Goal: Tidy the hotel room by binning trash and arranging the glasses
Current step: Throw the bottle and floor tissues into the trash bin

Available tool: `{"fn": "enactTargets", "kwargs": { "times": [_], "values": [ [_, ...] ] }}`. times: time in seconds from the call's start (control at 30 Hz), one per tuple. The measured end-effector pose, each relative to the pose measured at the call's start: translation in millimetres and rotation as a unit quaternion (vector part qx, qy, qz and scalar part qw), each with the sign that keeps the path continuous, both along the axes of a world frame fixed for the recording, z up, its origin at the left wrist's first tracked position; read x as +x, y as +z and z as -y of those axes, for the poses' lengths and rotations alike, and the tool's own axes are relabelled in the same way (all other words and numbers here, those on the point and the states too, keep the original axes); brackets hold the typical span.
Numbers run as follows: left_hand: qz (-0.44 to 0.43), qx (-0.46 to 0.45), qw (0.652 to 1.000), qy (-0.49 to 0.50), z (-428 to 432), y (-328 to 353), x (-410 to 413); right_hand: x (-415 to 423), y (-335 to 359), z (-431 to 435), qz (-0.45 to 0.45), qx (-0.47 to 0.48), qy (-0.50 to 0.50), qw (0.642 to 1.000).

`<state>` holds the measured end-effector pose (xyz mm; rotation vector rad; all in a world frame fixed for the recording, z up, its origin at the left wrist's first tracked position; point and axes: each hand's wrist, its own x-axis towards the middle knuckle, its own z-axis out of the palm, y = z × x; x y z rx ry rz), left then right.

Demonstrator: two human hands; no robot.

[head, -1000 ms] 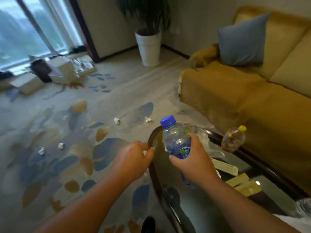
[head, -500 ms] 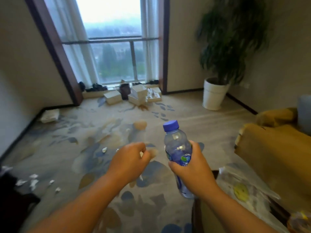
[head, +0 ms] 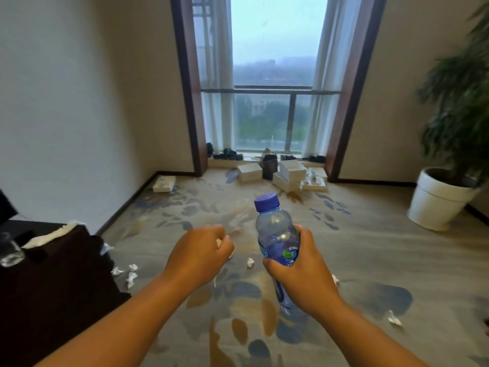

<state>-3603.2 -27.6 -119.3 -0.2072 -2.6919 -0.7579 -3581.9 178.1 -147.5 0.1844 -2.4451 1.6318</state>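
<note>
My right hand grips a clear plastic water bottle with a blue cap and blue label, held upright over the carpet. My left hand is beside it, about a hand's width to the left, fingers curled in a fist around a small white crumpled paper that barely shows at the thumb. Several crumpled paper scraps lie on the patterned carpet, such as one between my hands and one at the right. A clear glass stands on the dark cabinet at the far left.
A dark low cabinet with a white tissue on it fills the left side. White boxes are piled under the tall window. A white plant pot stands at the right wall. Another flat box lies by the left wall.
The view has swung left from the sofa and glass table to the window and cabinet. Both hands keep their hold and their spacing; the bottle stays upright in my right hand.
</note>
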Motion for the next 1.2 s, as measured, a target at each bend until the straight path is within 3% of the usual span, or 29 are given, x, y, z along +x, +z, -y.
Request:
{"fn": "enactTargets", "kwargs": {
  "times": [0.4, 0.77, 0.93, 1.2],
  "values": [
    [0.032, 0.004, 0.994, 0.100, 89, -32, -85, -137, -25, 84, 0.042, 0.008, 0.103, 0.994],
    [0.031, 0.010, 0.975, 0.219, 137, -8, -195, -292, -14, 153, 0.029, 0.018, 0.225, 0.974],
    [0.054, -0.046, 0.958, 0.277, 183, -21, -225, -341, -21, 211, 0.028, 0.035, 0.267, 0.963],
    [0.049, -0.022, 0.945, 0.323, 293, -38, -304, -424, -32, 326, -0.003, 0.062, 0.289, 0.955]
  ]
}}
